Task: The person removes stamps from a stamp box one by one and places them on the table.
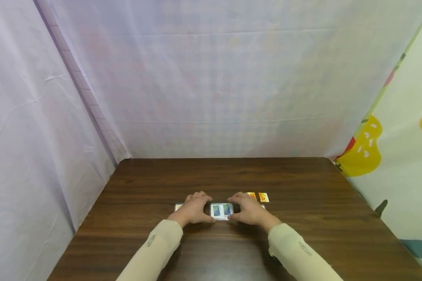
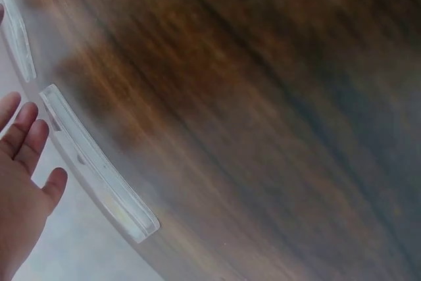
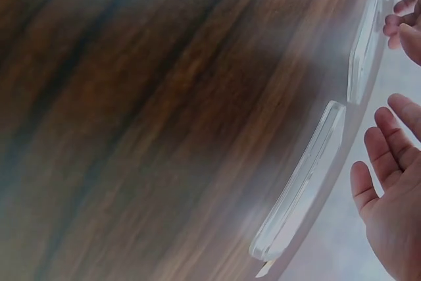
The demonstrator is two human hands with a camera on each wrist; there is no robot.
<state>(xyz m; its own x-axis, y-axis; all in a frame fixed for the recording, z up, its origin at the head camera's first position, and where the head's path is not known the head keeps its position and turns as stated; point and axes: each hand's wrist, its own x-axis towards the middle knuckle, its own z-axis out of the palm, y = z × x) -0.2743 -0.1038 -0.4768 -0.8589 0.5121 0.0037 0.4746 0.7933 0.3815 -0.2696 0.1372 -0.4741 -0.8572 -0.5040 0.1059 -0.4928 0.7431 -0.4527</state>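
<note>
The left hand [image 1: 193,208] and right hand [image 1: 249,210] flanked the middle clear case [image 1: 222,211] on the desk [image 1: 211,175], thumbs spread wide from fingers, apparently gripping nothing; whether fingertips touched its edges could not be told. An uneven push from one side would likely have skewed that flat case. The left case [image 1: 178,206] and right case [image 1: 263,207], mostly hidden by the hands, risked a knock from a careless palm, and the small orange cards [image 1: 263,197], near the right hand's fingers, could have been swept askew. Sideways room was tight between neighbours; bare wood offered more space beyond the row, toward the hanging cloth [image 1: 214,78], and between the sleeves [image 1: 151,246].
</note>
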